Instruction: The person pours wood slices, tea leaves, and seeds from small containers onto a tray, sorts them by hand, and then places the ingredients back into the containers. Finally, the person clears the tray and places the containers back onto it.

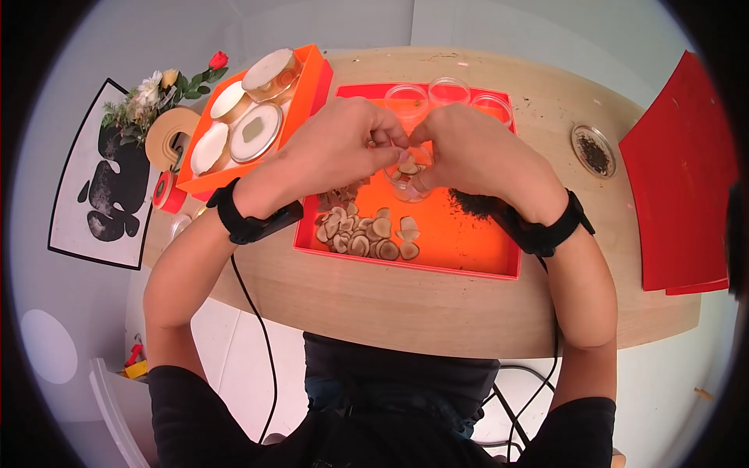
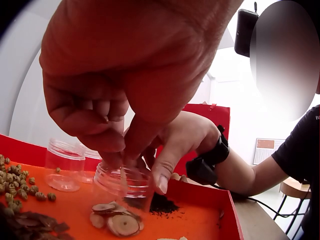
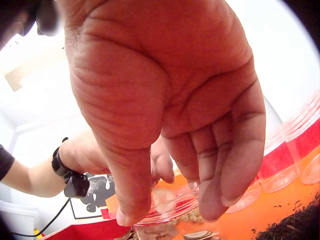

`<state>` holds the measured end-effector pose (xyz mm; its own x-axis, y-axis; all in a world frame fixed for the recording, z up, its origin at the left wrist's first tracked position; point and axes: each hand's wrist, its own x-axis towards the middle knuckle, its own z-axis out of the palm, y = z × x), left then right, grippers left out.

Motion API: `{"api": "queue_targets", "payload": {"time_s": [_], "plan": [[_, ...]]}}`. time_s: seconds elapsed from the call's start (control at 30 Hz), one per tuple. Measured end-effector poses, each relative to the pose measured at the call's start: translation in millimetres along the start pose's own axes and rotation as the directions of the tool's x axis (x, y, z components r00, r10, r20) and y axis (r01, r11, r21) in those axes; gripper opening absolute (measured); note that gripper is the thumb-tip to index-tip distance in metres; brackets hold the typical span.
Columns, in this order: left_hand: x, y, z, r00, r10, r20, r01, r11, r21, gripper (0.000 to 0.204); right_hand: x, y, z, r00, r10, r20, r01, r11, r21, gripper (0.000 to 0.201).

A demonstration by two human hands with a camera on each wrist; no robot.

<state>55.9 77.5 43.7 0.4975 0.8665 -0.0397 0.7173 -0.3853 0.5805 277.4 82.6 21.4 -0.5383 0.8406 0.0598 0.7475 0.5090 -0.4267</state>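
A clear plastic jar [image 2: 102,192] stands in the red-rimmed orange tray [image 1: 468,253], with several pale brown-edged dried slices [image 2: 122,225] at its bottom. My right hand [image 1: 484,152] grips the jar by its rim, thumb on one side and fingers on the other. Over the jar's mouth, my left hand [image 1: 343,144] pinches a dried slice [image 3: 164,197] between thumb and fingers, the fingertips right at the threaded rim. A heap of similar slices [image 1: 359,234] lies at the tray's near left. Brown flakes [image 2: 35,225] lie behind that heap, partly under my left wrist.
More clear jars [image 1: 449,91] stand at the tray's far side. Small greenish-brown buds [image 2: 17,182] and dark loose leaves [image 1: 472,204] lie in the tray. An orange box [image 1: 312,86] with white-lidded jars is at left. A dish of dark leaves [image 1: 593,150] and red sheets [image 1: 679,179] are at right.
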Motion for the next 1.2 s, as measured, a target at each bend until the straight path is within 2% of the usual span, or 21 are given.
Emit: {"api": "queue_targets", "payload": {"time_s": [0.03, 0.17, 0.23, 0.27, 0.3, 0.37, 0.4, 0.43, 0.5, 0.6, 0.8, 0.97, 1.13, 1.2], "plan": [[-1, 0, 1, 1.000, 0.005, -0.014, -0.005, 1.000, 0.001, 0.017, 0, -3, -3, 0.998, 0.032, 0.047, -0.030, 0.999, -0.042, 0.059], [-15, 3, 3, 0.995, 0.020, -0.094, -0.027, 0.997, -0.075, 0.015, -1, -5, -5, 0.994, 0.064, 0.088, -0.058, 0.996, -0.061, 0.062], [-31, 12, 8, 0.994, 0.011, -0.109, -0.003, 0.998, 0.069, 0.014, -5, -3, -3, 0.999, 0.031, 0.031, -0.031, 0.999, -0.024, 0.065], [-38, 10, 14, 0.999, 0.020, -0.038, -0.017, 0.997, 0.075, 0.010, -4, -4, -5, 0.999, 0.034, 0.032, -0.034, 0.999, -0.022, 0.065], [-43, 7, 23, 0.999, 0.018, -0.037, -0.015, 0.997, 0.075, 0.010, -3, -6, -8, 0.995, 0.062, 0.078, -0.059, 0.997, -0.046, 0.066], [-49, 0, 42, 0.981, 0.170, 0.094, -0.188, 0.950, 0.248, 0.009, -1, -6, -6, 0.988, 0.081, 0.128, -0.072, 0.995, -0.069, 0.067], [-49, 0, 49, 0.985, 0.097, 0.142, -0.129, 0.963, 0.238, 0.013, -2, -1, -2, 0.996, 0.048, 0.080, -0.046, 0.999, -0.030, 0.066], [-48, -1, 53, 0.986, 0.096, 0.139, -0.127, 0.963, 0.238, 0.013, -3, 1, -1, 0.999, 0.019, 0.028, -0.020, 1.000, 0.007, 0.065], [-45, -1, 57, 0.971, 0.088, 0.224, -0.138, 0.966, 0.217, 0.015, -3, -2, -3, 0.999, 0.029, 0.046, -0.029, 1.000, -0.005, 0.065], [-42, -1, 59, 0.969, 0.087, 0.231, -0.159, 0.937, 0.312, 0.017, -2, -2, -4, 0.997, 0.036, 0.064, -0.033, 0.999, -0.038, 0.064], [-43, -1, 56, 0.957, 0.025, 0.290, -0.138, 0.915, 0.379, 0.018, -1, -3, -3, 0.995, 0.047, 0.084, -0.042, 0.997, -0.068, 0.064], [-44, -9, 58, 0.963, 0.022, 0.268, -0.110, 0.943, 0.315, 0.019, 0, -4, -5, 0.993, 0.057, 0.100, -0.048, 0.995, -0.088, 0.065], [-47, -10, 55, 0.968, 0.022, 0.250, -0.094, 0.955, 0.281, 0.020, -4, -1, -3, 0.999, 0.028, 0.036, -0.028, 1.000, 0.004, 0.065], [-48, -9, 53, 0.973, -0.007, 0.231, -0.046, 0.973, 0.225, 0.023, -5, -2, -4, 0.999, 0.029, 0.034, -0.029, 1.000, 0.008, 0.066]]}}
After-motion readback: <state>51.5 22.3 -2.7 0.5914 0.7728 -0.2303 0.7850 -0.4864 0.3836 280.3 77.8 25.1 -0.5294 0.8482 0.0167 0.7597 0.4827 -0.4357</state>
